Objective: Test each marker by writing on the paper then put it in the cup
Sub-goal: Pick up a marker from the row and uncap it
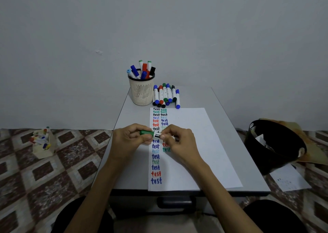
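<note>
Pale grey wall (159, 28) backs a small grey table (134, 170) that stands on a floor (53, 170) of brown and cream diamond tiles.

Paper (195, 144): a white sheet lying lengthwise on the table, its near edge at the table's front edge. Two columns of the word "test" run down its left side in black, green, blue and red.

Cup (141, 92): a cream mesh holder with a dark rim, upright at the table's far left corner, just beyond the paper. Capped markers (142, 71) in blue, red, green and black stand in it.

Loose markers (166, 96): a heap lying on the table just right of the cup, touching one another, near the paper's far edge.

Green marker (152, 134): held level above the written columns, between both hands. The left hand (127, 140) curls its fingers round the green cap end. The right hand (181, 142) pinches the white barrel between thumb and fingertips. Cap and barrel sit in line and meet; whether the cap is pushed fully home cannot be told.

On the floor: at left, a cardboard box (43, 144) of assorted markers; at right, a black bin (273, 147) tilted toward the table, with a marked white sheet (289, 179) beside it.
</note>
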Motion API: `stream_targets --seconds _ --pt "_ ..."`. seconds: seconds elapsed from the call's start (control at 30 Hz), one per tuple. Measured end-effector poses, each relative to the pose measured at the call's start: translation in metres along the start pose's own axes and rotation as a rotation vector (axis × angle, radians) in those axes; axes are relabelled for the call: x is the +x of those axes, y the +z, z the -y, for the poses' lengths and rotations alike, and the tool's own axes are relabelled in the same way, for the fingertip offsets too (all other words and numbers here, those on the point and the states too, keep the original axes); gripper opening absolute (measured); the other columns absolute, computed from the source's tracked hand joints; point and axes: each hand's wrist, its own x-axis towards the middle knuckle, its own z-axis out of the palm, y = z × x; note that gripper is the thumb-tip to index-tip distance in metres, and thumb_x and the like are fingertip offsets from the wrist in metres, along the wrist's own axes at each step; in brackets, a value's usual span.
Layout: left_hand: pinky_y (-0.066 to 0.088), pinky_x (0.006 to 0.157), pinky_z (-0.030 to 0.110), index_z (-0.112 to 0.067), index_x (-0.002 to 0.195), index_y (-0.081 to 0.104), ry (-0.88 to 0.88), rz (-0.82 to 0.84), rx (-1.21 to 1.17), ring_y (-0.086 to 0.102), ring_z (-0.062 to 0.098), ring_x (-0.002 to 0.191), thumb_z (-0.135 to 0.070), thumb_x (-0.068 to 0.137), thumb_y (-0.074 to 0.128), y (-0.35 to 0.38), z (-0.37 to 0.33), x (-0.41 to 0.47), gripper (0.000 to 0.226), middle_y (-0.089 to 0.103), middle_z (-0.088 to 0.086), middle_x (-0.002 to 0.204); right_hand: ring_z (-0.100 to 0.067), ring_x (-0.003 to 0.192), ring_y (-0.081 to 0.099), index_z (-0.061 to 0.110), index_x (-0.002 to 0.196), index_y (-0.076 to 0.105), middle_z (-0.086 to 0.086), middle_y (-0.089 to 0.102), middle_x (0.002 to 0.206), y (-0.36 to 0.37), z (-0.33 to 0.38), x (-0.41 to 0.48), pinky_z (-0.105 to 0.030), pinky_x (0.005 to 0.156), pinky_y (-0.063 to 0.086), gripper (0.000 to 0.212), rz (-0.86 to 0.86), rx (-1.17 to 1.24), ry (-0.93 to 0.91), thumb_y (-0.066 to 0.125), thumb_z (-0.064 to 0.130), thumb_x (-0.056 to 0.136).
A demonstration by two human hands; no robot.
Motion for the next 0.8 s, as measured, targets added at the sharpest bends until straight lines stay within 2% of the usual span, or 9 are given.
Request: stream_targets --seconds 0.17,0.3,0.37,0.43,0.53,0.6,0.67,0.73,0.8 --pt "0.058 0.063 0.027 -0.004 0.084 0.068 0.032 0.008 0.048 0.07 0.024 0.069 0.007 0.074 0.068 0.002 -0.001 0.001 0.015 0.072 0.007 0.079 -0.011 0.068 0.063 0.031 0.082 0.067 0.01 0.069 0.075 0.0 0.001 0.0 -0.041 0.064 0.052 0.024 -0.025 -0.072 -0.021 0.053 0.05 0.08" --pt "0.057 0.063 0.023 -0.008 0.088 0.067 0.096 -0.003 0.093 0.07 0.018 0.071 0.004 0.076 0.068 0.003 -0.002 0.002 0.017 0.072 0.003 0.081 -0.003 0.085 0.064 0.033 0.098 0.074 0.015 0.073 0.093 0.001 0.005 0.0 -0.032 0.071 0.053 0.037 -0.067 -0.102 -0.078 0.06 0.06 0.077" --pt "0.056 0.065 0.022 -0.007 0.092 0.067 0.125 -0.007 0.118 0.07 0.018 0.073 0.002 0.077 0.068 0.003 0.0 0.002 0.017 0.073 0.005 0.084 -0.004 0.088 0.06 0.032 0.099 0.074 0.014 0.069 0.093 0.003 0.005 0.0 -0.032 0.076 0.048 0.033 -0.102 -0.174 -0.139 0.063 0.055 0.079" --pt "0.054 0.068 0.019 -0.006 0.097 0.066 0.149 0.016 0.213 0.069 0.015 0.08 -0.002 0.077 0.068 0.004 0.003 0.003 0.02 0.071 0.003 0.091 -0.011 0.088 0.055 0.028 0.094 0.074 0.009 0.064 0.092 0.007 0.004 0.0 -0.033 0.08 0.038 0.022 -0.185 -0.39 -0.228 0.065 0.042 0.081" --pt "0.053 0.078 0.019 -0.015 0.119 0.057 0.14 0.065 0.311 0.065 0.008 0.094 -0.009 0.08 0.068 0.004 0.012 0.004 0.041 0.066 -0.004 0.106 -0.017 0.081 0.055 0.023 0.088 0.074 0.005 0.064 0.087 0.012 0.007 0.003 -0.034 0.073 0.035 0.014 -0.29 -0.614 -0.322 0.064 0.03 0.081" --pt "0.048 0.087 0.022 -0.022 0.133 0.044 0.102 0.069 0.361 0.058 0.004 0.105 -0.019 0.082 0.067 0.001 0.02 0.007 0.056 0.059 -0.007 0.118 -0.019 0.079 0.055 0.019 0.09 0.074 0.002 0.064 0.086 0.011 0.009 0.015 -0.031 0.067 0.036 0.012 -0.309 -0.577 -0.313 0.07 0.024 0.081" --pt "0.043 0.096 0.028 -0.023 0.137 0.039 0.056 0.072 0.441 0.051 0.005 0.115 -0.034 0.081 0.059 0.0 0.026 0.009 0.061 0.053 -0.009 0.127 -0.017 0.08 0.056 0.014 0.094 0.071 -0.001 0.064 0.089 0.008 0.015 0.036 -0.032 0.064 0.046 0.013 -0.312 -0.478 -0.277 0.072 0.02 0.083" --pt "0.037 0.104 0.039 -0.02 0.133 0.045 0.072 0.09 0.583 0.047 0.01 0.119 -0.043 0.082 0.049 0.001 0.031 0.009 0.057 0.052 -0.005 0.131 -0.013 0.079 0.055 0.011 0.101 0.065 -0.003 0.064 0.092 0.003 0.026 0.062 -0.035 0.066 0.052 0.015 -0.308 -0.34 -0.244 0.067 0.019 0.088" --pt "0.027 0.109 0.046 -0.016 0.128 0.052 0.156 0.115 0.76 0.047 0.013 0.121 -0.049 0.082 0.039 0.003 0.036 0.01 0.058 0.053 -0.001 0.132 -0.013 0.074 0.058 0.011 0.116 0.057 -0.003 0.066 0.09 -0.003 0.042 0.092 -0.033 0.067 0.053 0.026 -0.318 -0.207 -0.218 0.064 0.017 0.091"
